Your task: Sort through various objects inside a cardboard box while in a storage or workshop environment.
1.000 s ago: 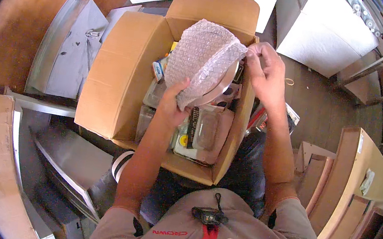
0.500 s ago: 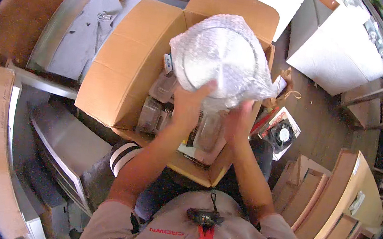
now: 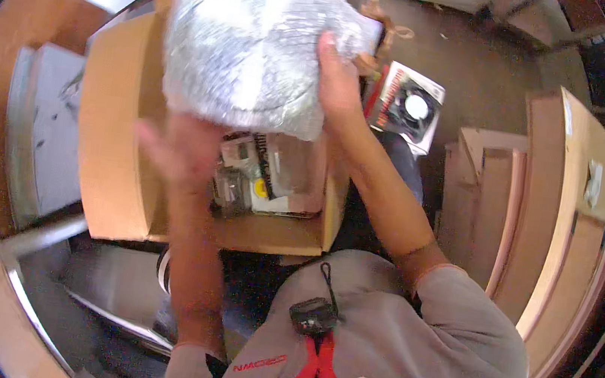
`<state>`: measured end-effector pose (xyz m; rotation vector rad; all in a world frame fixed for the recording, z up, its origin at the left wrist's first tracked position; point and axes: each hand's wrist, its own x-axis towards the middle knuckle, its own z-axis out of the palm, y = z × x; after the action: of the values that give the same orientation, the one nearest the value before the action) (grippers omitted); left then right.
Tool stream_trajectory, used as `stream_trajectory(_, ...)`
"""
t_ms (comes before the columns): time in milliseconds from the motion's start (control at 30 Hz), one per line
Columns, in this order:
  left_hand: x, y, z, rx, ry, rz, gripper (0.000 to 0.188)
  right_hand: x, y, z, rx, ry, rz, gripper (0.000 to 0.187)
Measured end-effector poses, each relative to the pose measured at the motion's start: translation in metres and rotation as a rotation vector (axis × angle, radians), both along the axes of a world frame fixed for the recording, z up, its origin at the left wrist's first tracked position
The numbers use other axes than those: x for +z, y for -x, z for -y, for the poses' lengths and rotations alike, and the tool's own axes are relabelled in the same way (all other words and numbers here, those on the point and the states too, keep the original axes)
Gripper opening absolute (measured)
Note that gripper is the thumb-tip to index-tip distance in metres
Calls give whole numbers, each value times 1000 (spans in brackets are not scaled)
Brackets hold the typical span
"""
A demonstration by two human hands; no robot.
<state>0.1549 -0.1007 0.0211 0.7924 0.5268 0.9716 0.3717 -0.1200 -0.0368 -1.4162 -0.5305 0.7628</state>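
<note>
A round, flat, shiny metal piece in clear bubble wrap (image 3: pixel 249 39) is held up over the open cardboard box (image 3: pixel 117 189). My right hand (image 3: pixel 339 88) is closed on the wrap's right edge, thumb on the upper face. At the near edge is my left hand (image 3: pixel 190 149), smeared by motion; one digit sticks out to the left and the other fingers are hidden by the wrap. Inside the box, below the bundle, lie clear plastic containers (image 3: pixel 294 165) and small packaged items, one with a yellow spot (image 3: pixel 263 188).
Right of the box lies a white package with a black fan (image 3: pixel 414 108), beside crumpled brown paper (image 3: pixel 377 39). Wooden panels or drawers (image 3: pixel 534 210) stand at the right. Grey metal pieces (image 3: pixel 60 129) are at the left. A small black device (image 3: pixel 313 315) hangs on a red strap at my chest.
The view has swung right. The bubble-wrapped piece looks larger and closer. My left thumb has come off its face, that hand now at the near edge; my right hand has moved up its right side.
</note>
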Motion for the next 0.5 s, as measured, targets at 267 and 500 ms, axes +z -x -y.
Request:
stream_trajectory(267, 3, -30, 23, 109, -179, -798, 74, -4, -16, 48, 126, 46, 178, 68)
stream_trajectory(500, -24, -41, 28, 71, -118, -808, 69, -29, -27, 74, 272, -45, -40, 55)
